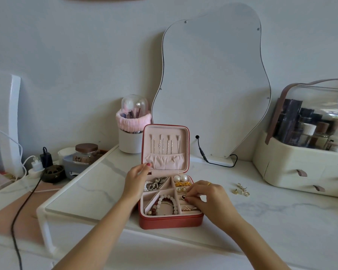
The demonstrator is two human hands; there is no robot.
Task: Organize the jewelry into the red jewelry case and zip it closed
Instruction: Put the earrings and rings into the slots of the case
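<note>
The red jewelry case stands open on the white marble tabletop, its lid upright with several thin chains hanging inside. Its pink compartments hold a silver chain, pearl earrings, gold pieces and a beaded bracelet. My left hand rests against the case's left side, fingertips touching the lid's lower left edge. My right hand is over the right-hand ring slots, its fingertips pinching a small dark piece of jewelry. Several gold and pearl earrings lie loose on the table to the right.
A wavy mirror leans on the wall behind the case, its black cable trailing on the table. A brush holder stands back left, a cream cosmetics organizer at right. A lower shelf at left carries a jar, chargers and cables.
</note>
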